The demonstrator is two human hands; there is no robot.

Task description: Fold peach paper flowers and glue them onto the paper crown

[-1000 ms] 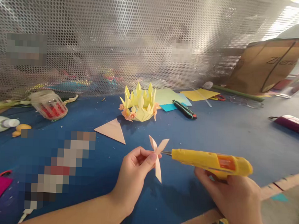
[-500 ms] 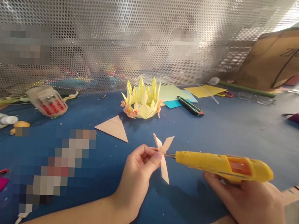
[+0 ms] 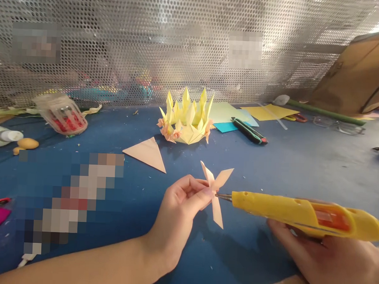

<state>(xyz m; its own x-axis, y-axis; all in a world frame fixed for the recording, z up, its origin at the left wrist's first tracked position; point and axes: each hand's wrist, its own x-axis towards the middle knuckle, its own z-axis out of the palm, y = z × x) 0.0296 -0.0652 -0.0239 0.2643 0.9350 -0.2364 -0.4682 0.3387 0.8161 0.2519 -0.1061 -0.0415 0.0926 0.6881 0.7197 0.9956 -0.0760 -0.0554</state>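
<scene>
My left hand (image 3: 176,214) pinches a small peach paper flower (image 3: 215,189) with three pointed petals, held just above the blue table. My right hand (image 3: 332,257) grips a yellow glue gun (image 3: 302,209) from below; its metal nozzle touches the middle of the flower. Behind them stands a yellow folded paper crown (image 3: 187,119) with small peach flowers stuck round its base. A peach paper triangle (image 3: 148,153) lies flat to its left.
A perforated metal screen (image 3: 150,44) walls the back of the blue table (image 3: 301,163). A jar (image 3: 61,115) and a white bottle (image 3: 1,136) lie at the left; coloured paper sheets (image 3: 241,115), a black cutter (image 3: 249,131), scissors (image 3: 295,117), glasses (image 3: 337,124) and a brown bag (image 3: 358,78) at the right.
Both hands with the flower and the glue gun have shifted slightly right in the picture as the view turned. The nozzle stays at the flower's middle.
</scene>
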